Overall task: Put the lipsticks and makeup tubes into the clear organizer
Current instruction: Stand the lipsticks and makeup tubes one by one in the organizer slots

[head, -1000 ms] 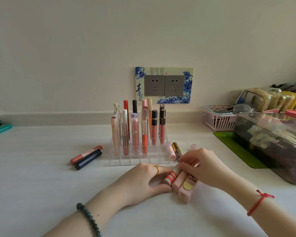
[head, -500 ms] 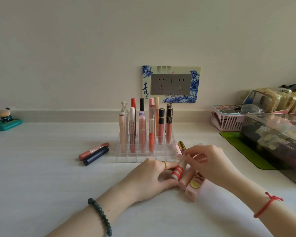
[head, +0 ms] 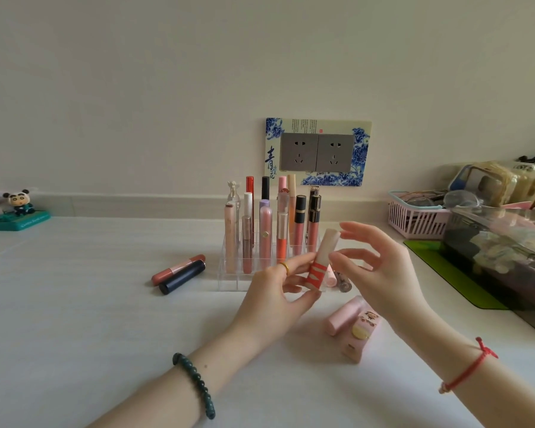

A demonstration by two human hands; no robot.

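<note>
The left hand (head: 278,288) is pinching a striped tube (head: 320,264) upright before the organizer (head: 229,281) (right hand (head: 374,267) is hovering, fingers spread), so it is needing a straight lowering into a free front slot.

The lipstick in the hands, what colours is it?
Pale pink lipstick with red-orange stripes, head view.

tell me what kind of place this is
Probably a dressing table or desk at home, set against a wall. A clear organizer full of lipsticks stands on the white top, a pink basket of odds and ends sits to the right, and a decorated wall socket is behind.
</note>
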